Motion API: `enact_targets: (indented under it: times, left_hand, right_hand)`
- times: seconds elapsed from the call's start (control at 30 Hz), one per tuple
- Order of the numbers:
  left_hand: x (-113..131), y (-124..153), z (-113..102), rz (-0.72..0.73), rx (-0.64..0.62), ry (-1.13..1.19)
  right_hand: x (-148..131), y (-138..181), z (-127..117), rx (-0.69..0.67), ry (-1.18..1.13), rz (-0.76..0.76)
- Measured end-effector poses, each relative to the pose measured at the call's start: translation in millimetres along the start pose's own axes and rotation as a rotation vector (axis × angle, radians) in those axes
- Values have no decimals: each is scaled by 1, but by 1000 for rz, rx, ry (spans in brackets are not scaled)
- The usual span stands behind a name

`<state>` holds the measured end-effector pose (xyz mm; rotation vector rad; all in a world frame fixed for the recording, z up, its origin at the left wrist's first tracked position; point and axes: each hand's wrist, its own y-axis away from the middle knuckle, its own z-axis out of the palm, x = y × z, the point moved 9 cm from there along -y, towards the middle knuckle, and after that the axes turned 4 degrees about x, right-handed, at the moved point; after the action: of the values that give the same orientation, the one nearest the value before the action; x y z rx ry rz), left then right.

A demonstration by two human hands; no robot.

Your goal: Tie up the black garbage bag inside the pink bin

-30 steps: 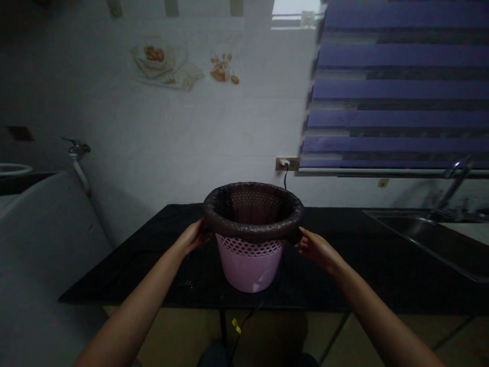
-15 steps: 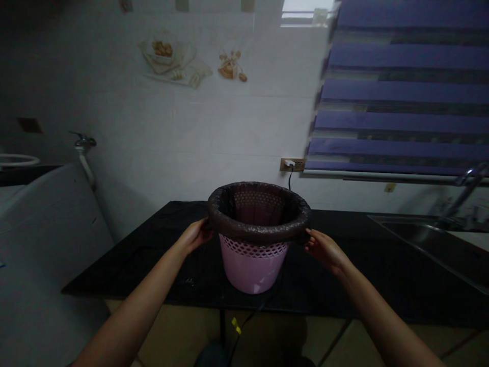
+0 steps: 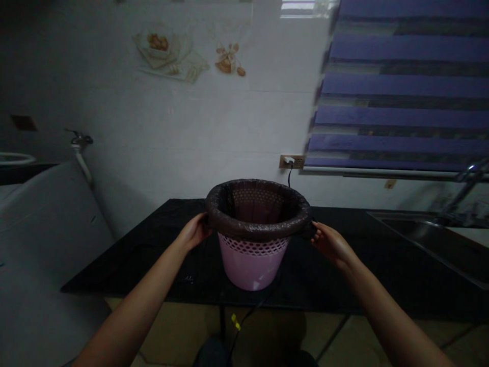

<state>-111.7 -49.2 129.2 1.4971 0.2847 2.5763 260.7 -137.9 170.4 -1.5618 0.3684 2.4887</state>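
A pink plastic waste basket [image 3: 252, 265] with a perforated upper band stands upright on the black counter. Over its rim is folded a dark garbage bag [image 3: 248, 230], which also lines the inside. My left hand [image 3: 195, 232] is closed at the left side of the rim, its fingers pinching the bag's edge there. On the opposite side my right hand [image 3: 331, 245] pinches a bit of the bag that stretches slightly out from the rim. Some fingertips of both hands are hidden behind the bag.
The black counter [image 3: 336, 275] runs rightward to a metal sink [image 3: 431, 239] with a faucet [image 3: 464, 188]. At left stands a pale washing-machine-like body [image 3: 49, 244] below a wall tap [image 3: 79, 140]. A plugged-in cord [image 3: 289, 173] drops behind the basket; another cord with a yellow tag [image 3: 236, 322] hangs in front.
My right hand has shifted slightly outward, to the right, drawing the bag's edge away from the rim. My left hand keeps nearly the same place. The view has tilted slightly.
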Motion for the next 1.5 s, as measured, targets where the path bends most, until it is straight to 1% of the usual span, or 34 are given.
enact_targets:
  times: [0.07,0.23,0.37,0.53,0.87,0.97,1.1,1.23,1.5]
  left_hand:
    - [3,-1,1,18,-22,36]
    - [10,6,5,21,-14,100]
    - [16,12,7,26,-11,141]
    - [20,13,9,53,-44,165]
    - [25,16,7,71,19,176]
    - [27,15,4,94,31,173]
    - [29,12,2,147,3,180]
    - [31,12,2,162,-23,199]
    - [34,10,2,170,-45,237]
  right_hand:
    - [-2,-1,-2,9,-6,-3]
    - [-5,-3,-6,23,-18,-5]
    - [-6,-4,-5,21,-28,-5]
    - [-8,-2,-3,19,-20,9]
    - [-9,-4,-3,36,-44,41]
    - [-12,-4,-3,43,-52,30]
    - [-15,0,-3,76,-68,41]
    - [-17,1,-2,103,-82,47]
    - [-17,-9,-5,55,-68,27]
